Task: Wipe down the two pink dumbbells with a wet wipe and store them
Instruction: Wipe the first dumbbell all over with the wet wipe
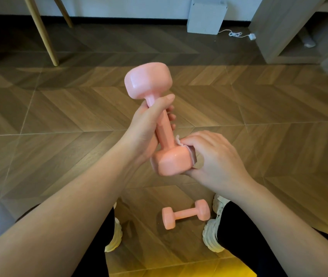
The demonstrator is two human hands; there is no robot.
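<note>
I hold a pink dumbbell [164, 128] nearly upright in front of me. My left hand [147, 124] grips its handle, thumb up near the top head. My right hand [209, 156] presses a crumpled wet wipe [187, 148] against the side of the lower head, fingers curled round the wipe. Only the wipe's edge shows between hand and dumbbell. The second pink dumbbell [186, 213] lies on the wooden floor between my feet.
My white shoes [212, 232] flank the floor dumbbell. At the back stand wooden chair legs [43, 31] on the left, a white box [206, 16] with a cable, and a grey shelf unit [291, 37] at the right.
</note>
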